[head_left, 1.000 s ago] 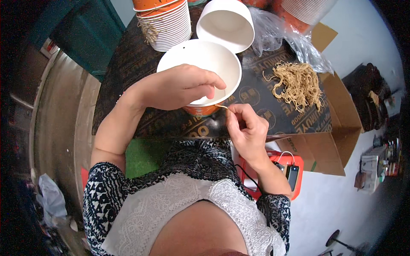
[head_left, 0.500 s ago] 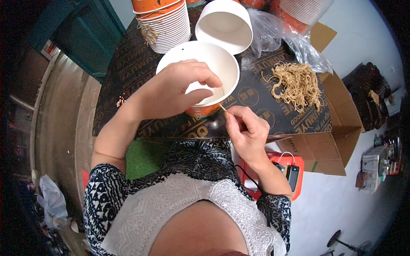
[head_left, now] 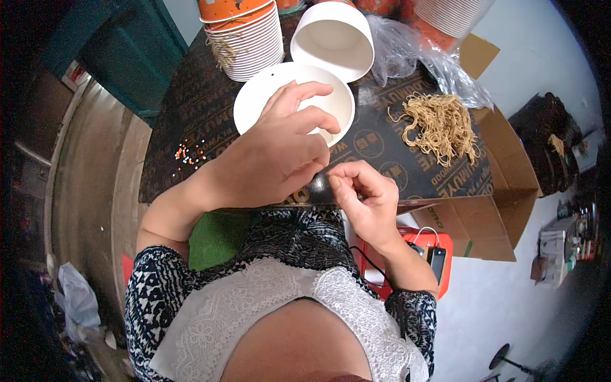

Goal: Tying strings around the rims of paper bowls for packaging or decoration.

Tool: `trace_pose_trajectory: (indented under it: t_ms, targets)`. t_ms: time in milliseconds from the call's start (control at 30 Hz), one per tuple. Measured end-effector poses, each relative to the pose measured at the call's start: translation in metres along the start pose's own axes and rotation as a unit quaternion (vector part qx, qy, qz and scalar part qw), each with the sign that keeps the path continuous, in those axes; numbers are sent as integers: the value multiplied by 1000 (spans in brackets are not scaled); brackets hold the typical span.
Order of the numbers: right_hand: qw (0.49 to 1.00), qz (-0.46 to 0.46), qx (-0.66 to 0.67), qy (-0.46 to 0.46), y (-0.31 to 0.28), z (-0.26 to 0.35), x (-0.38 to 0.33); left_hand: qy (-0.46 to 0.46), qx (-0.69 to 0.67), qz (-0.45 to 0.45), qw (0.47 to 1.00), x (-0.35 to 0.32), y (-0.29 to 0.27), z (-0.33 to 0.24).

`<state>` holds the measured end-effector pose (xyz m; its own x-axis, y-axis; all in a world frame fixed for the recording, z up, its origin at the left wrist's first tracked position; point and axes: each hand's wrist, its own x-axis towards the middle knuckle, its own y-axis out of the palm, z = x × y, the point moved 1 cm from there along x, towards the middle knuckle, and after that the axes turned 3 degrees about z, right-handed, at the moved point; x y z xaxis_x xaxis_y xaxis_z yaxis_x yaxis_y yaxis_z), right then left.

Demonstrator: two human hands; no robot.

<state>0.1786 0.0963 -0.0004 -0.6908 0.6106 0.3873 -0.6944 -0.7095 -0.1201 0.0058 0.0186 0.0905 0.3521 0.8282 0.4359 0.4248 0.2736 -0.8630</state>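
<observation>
A paper bucket (head_left: 250,102), white inside with a small dark hole in its far wall, leans on the table in front of me. My left hand (head_left: 277,153) reaches across its near side. Two or more of its fingers are spread over the bucket, while thumb and forefinger come together by the near rim. What lies between them is hidden. Close to those fingertips, my right hand (head_left: 366,194) pinches thumb and forefinger on a thin tan cord, of which hardly anything shows now. The bucket's orange outside is mostly covered by my left hand.
Nested paper buckets (head_left: 248,48) stand at the back left, a white bucket (head_left: 334,41) lies tipped beside them. Tan cords (head_left: 442,127) lie heaped at the right, near clear plastic wrap (head_left: 439,67). Small beads (head_left: 186,153) are scattered left. A cardboard box (head_left: 490,216) adjoins the table.
My left hand has come nearer to me, its thumb and forefinger closing beside my right fingertips. The right pinch has dropped slightly. The bucket tilts a little more, and more beads show at the left.
</observation>
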Motion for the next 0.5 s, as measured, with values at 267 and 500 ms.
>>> trace_pose_trajectory:
  t_ms: [267,500]
  targets:
    - [992,-10,113,50,-1,-1,-3,-30,-12,13,999,-6,0,-2]
    - [935,10,349,59,-1,-3,-1,-28,-17,33,999,-9,7,-7]
